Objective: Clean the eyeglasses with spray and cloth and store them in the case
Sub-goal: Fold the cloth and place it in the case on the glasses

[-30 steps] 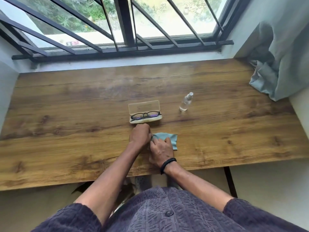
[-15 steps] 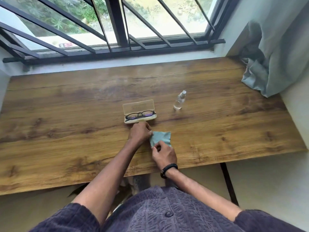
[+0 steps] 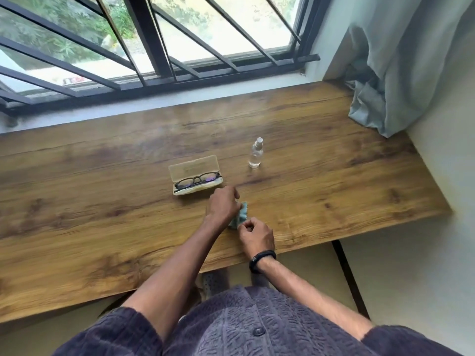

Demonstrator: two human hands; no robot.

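Black-framed eyeglasses (image 3: 197,181) lie in an open pale case (image 3: 194,171) with a clear lid, in the middle of the wooden desk (image 3: 102,201). A small clear spray bottle (image 3: 256,156) stands upright to the right of the case. Just in front of the case, a light blue cloth (image 3: 239,217) is bunched between my two hands. My left hand (image 3: 223,206) grips its upper part, and my right hand (image 3: 255,235), with a black band at the wrist, pinches its lower edge. Most of the cloth is hidden by my fingers.
A barred window (image 3: 154,47) runs along the far side of the desk. A grey-blue curtain (image 3: 401,68) hangs at the right and spills onto the desk's far right corner. The desk's front edge lies just below my hands.
The cloth lay spread flat on the desk a second ago; now it is folded up and bunched between both hands. The case, glasses and bottle have not moved.
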